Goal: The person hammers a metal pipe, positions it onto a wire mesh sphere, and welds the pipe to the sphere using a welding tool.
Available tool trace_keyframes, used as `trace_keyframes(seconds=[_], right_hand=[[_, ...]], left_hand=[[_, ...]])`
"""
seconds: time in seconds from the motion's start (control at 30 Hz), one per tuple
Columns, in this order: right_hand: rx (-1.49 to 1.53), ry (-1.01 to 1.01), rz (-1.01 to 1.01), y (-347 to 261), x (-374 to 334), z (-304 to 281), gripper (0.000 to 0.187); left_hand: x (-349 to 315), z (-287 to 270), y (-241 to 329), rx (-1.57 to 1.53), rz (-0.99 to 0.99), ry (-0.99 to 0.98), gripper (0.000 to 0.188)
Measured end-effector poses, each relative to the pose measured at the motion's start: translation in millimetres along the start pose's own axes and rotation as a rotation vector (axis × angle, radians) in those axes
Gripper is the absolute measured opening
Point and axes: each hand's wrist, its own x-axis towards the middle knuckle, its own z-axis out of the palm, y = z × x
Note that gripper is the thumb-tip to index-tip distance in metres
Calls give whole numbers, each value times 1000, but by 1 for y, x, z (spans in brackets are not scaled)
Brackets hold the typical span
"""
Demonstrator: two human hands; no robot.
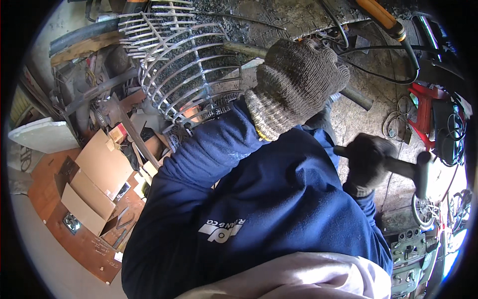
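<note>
My left hand, in a grey knit glove, is wrapped round a dark metal pipe. The pipe slants across the upper middle, and both its ends stick out past the fist. Lower on the right, my right hand wears a dark glove and grips a hammer by its handle. The hammer's head points to the right, apart from the pipe. Just left of the pipe stands a cage-like frame of curved metal rods, whose ribs are joined by a straight bar.
An orange-handled torch with a black cable hangs at the upper right. Beyond lie a red metal stand and a bicycle wheel. An opened cardboard box sits on a brown board at left. Green machinery stands lower right.
</note>
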Motion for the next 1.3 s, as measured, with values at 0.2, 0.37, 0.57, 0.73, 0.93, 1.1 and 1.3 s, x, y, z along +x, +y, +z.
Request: trace_keyframes(seconds=[0.2, 0.37, 0.57, 0.73, 0.93, 1.1, 1.3], right_hand=[[743, 89, 276, -10, 18, 21, 32], [147, 125, 85, -6, 5, 16, 39], [187, 188, 354, 34, -11, 4, 34], [559, 345, 466, 18, 0, 24, 39], [524, 242, 372, -11, 14, 29, 35], [795, 205, 244, -11, 13, 20, 34], [427, 96, 238, -27, 27, 28, 36]], left_hand=[[5, -6, 10, -17, -78, -170, 25], [13, -13, 42, 42, -23, -275, 15], [12, -6, 64, -139, 42, -323, 18], [17, -19, 34, -22, -66, -237, 21], [9, -8, 13, 119, -59, -169, 23], [12, -13, 7, 20, -91, -47, 24], [19, -14, 6, -29, -140, -105, 20]])
